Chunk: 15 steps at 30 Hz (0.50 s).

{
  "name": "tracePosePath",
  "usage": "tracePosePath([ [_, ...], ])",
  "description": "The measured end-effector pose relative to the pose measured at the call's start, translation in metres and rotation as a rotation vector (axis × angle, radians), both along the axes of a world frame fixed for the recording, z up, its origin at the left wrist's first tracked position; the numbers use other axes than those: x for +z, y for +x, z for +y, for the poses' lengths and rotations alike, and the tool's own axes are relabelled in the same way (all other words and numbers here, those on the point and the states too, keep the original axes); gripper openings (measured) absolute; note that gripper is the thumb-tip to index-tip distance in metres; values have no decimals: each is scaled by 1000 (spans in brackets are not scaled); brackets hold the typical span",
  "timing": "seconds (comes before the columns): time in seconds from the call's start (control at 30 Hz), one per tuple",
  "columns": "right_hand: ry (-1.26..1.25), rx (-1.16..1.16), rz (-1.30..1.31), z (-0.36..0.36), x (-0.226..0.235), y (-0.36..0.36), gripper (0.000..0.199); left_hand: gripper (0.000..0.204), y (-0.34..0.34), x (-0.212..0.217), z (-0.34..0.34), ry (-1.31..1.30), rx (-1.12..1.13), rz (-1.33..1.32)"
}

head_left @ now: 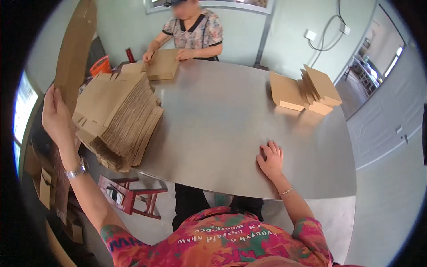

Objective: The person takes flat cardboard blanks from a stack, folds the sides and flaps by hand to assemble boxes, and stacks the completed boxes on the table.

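Note:
My left hand [57, 116] is raised at the far left, its fingers closed on the edge of a long brown cardboard sheet [76, 49] that stands up on its side. Just right of that hand leans a thick stack of flat cardboard box blanks [111, 104] on the metal table [209, 129]. My right hand [271, 161] lies on the tabletop near the front edge, fingers apart and nothing in them. Part of the left fingers is hidden behind the sheet.
Across the table a person [195, 33] handles a cardboard box [163, 64]. Partly folded cardboard boxes [311, 91] stand at the right rear. An orange bucket [101, 65] sits behind the stack. Under the near edge is a red wooden stool [133, 196] with a phone on it.

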State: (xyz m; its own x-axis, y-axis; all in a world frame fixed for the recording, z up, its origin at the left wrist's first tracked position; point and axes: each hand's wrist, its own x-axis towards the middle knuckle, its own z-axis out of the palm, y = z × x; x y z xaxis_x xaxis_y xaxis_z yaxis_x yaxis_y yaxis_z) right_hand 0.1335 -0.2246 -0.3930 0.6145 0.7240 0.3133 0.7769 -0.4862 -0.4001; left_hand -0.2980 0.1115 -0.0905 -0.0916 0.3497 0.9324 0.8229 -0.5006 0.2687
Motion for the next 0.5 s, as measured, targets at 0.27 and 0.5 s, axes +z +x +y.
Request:
tracePosePath([
  [0.27, 87, 27, -22, -15, -6, -3, 29, 25, 132, -129, -120, 23, -742, 557],
  [0.5, 312, 96, 335, -56, 11, -89, 24, 17, 146, -268, -186, -510, -1001, 567],
])
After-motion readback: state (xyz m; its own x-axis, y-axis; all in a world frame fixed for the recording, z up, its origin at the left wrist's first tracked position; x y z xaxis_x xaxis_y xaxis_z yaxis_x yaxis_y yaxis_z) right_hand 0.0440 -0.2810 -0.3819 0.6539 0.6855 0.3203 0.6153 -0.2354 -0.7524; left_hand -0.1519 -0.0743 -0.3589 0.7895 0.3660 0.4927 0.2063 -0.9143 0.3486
